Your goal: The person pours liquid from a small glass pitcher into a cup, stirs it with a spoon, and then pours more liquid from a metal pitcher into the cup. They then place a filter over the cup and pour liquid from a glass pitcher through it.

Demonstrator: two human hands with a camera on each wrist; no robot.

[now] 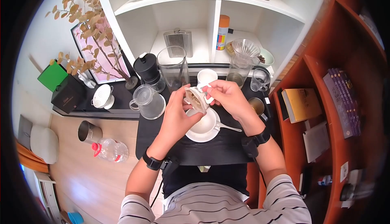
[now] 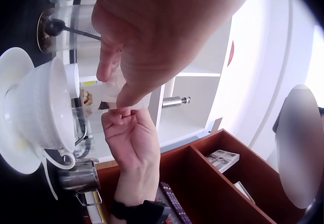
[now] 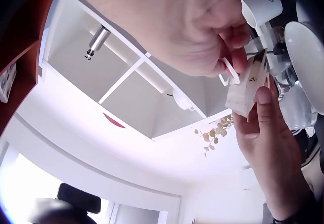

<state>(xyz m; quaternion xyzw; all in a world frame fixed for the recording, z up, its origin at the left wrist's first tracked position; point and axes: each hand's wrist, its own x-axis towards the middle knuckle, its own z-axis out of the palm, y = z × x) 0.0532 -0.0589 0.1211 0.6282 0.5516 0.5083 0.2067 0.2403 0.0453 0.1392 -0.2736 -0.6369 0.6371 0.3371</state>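
Note:
Both hands hold a white paper drip coffee bag (image 1: 196, 100) over the table, its top open with brownish grounds inside. My left hand (image 1: 175, 112) grips the bag by its side, thumb along the paper. At the other side, my right hand (image 1: 228, 98) pinches a white paper ear of the bag; in the right wrist view this looped ear stands out from the bag's wall (image 3: 242, 98). Below the hands is a white cup (image 1: 204, 125) on a saucer (image 1: 196, 138), partly hidden by the left hand in the head view. A white spoon (image 1: 232, 127) lies on the saucer's right side.
On the black table (image 1: 178, 153), a glass pitcher (image 1: 148, 104), black grinder (image 1: 145, 67) and tall glass container (image 1: 174, 67) stand left. A small white cup (image 1: 207, 75) is behind; a metal mug (image 1: 256, 105) and glass cup (image 1: 259, 79) stand right. White shelves rise behind.

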